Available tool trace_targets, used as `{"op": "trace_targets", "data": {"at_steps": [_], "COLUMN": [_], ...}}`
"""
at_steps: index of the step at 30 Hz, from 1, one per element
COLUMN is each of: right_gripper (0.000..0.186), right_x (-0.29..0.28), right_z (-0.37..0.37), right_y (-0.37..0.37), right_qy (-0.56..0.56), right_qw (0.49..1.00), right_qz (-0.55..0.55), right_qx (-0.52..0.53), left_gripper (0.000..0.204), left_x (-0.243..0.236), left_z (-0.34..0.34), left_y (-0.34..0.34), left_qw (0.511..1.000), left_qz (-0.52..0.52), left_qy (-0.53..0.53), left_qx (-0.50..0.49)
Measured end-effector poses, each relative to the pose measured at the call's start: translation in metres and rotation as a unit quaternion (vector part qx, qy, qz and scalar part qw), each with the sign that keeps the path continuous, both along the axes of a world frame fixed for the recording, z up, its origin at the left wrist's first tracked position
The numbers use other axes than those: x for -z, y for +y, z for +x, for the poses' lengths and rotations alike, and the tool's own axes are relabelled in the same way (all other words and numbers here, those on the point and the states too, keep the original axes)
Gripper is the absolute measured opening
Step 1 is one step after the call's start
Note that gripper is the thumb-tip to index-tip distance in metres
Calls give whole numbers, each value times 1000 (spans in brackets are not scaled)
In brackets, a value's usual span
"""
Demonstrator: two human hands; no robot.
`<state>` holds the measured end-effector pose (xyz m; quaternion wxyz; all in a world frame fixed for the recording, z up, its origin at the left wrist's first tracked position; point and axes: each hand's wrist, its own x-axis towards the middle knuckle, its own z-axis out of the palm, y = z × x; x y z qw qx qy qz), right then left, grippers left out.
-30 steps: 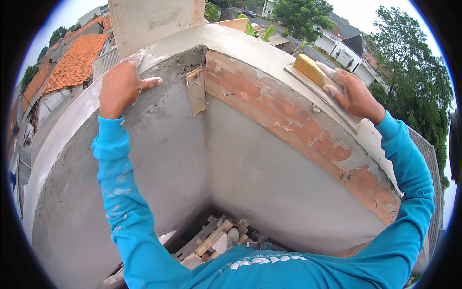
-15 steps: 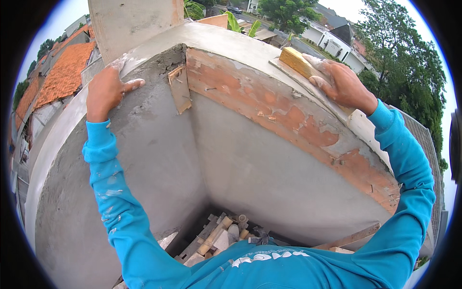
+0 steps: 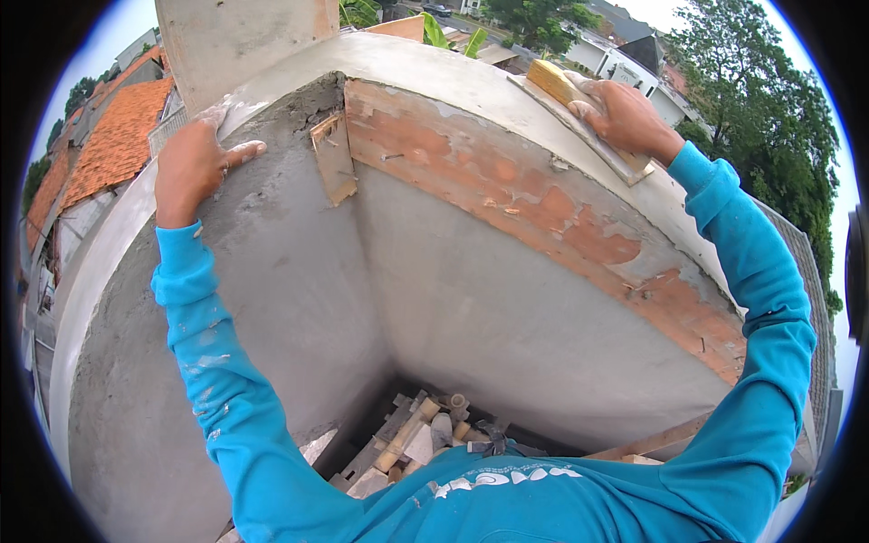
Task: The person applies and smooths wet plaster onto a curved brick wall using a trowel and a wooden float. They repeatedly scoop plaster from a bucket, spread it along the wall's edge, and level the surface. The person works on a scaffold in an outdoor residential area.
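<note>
My right hand (image 3: 629,118) grips the yellow wooden handle of a plastering float (image 3: 549,80). The float's thin flat board lies along the pale top of the wall (image 3: 453,77), at the far right side; its underside is hidden. Over at the left, my left hand (image 3: 192,167) rests on the wall's upper edge, thumb stretched out across the grey plaster (image 3: 272,163) and fingers partly hidden over the top. White residue coats the fingertips of both hands.
A reddish board (image 3: 507,190) with protruding nails runs below the rim, beside a small wood piece (image 3: 335,158) in the corner. A grey slab (image 3: 244,45) stands at the far left. Timber offcuts and rubble (image 3: 416,443) lie deep below. Orange roofs (image 3: 118,127) and trees are beyond.
My right hand has slid the float a little away from me along the wall top. My left hand stays on the edge. The view has shifted slightly.
</note>
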<state>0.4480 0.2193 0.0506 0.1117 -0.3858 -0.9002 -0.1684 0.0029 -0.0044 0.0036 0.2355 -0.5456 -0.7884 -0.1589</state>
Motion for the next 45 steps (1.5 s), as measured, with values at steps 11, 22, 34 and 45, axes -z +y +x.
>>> {"op": "trace_targets", "data": {"at_steps": [11, 22, 34, 45], "right_gripper": [46, 43, 49, 47], "right_x": [-5, -9, -6, -19], "right_z": [-7, -40, -13, 26], "right_y": [-38, -57, -9, -10], "right_qy": [14, 27, 8, -24], "right_qw": [996, 987, 999, 995], "right_qz": [38, 16, 23, -28], "right_qx": [-81, -158, -42, 88], "left_gripper": [73, 74, 71, 70], "left_x": [-12, -13, -11, -9], "left_z": [16, 12, 17, 10], "left_y": [-10, -1, 12, 13], "left_qw": [998, 997, 998, 998], "left_qz": [-27, -47, -37, -46], "left_qy": [-42, -49, -38, -35], "left_qx": [-26, -36, -18, -24]}}
